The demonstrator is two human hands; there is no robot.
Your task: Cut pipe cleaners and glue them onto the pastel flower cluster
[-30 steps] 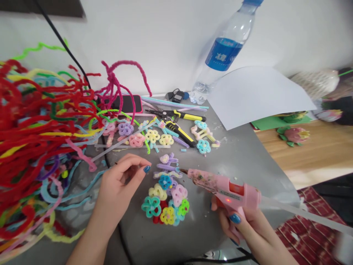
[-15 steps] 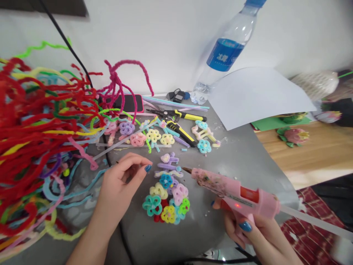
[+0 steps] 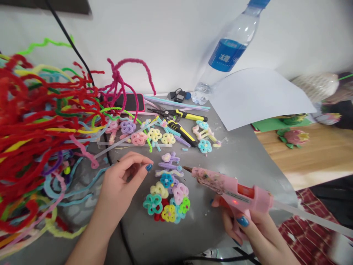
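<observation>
My right hand (image 3: 248, 228) is wrapped round a pink hot glue gun (image 3: 231, 191), its red light lit and a clear glue stick (image 3: 309, 217) out of its back. The dark nozzle points left, close to a small light-blue pipe-cleaner piece on the purple pipe-cleaner strips (image 3: 168, 166). Left of those strips, my left hand (image 3: 124, 180) has thumb and forefinger pressed together; whatever lies between them is too small to make out. Just below sits a ring of coloured pipe-cleaner flowers (image 3: 168, 213) on the grey table (image 3: 193, 235).
A heap of pipe cleaners (image 3: 41, 129) fills the left side. Behind my hands lie yellow-black pliers (image 3: 182, 129), loose flowers (image 3: 154, 135) and a phone (image 3: 129, 103). A water bottle (image 3: 227, 55) and white paper (image 3: 261, 99) stand by the wall. A black cable (image 3: 124, 235) crosses the table.
The back of the glue gun and my right hand have shifted slightly left, with the nozzle still beside the purple strips. My left hand keeps its pinch in about the same place.
</observation>
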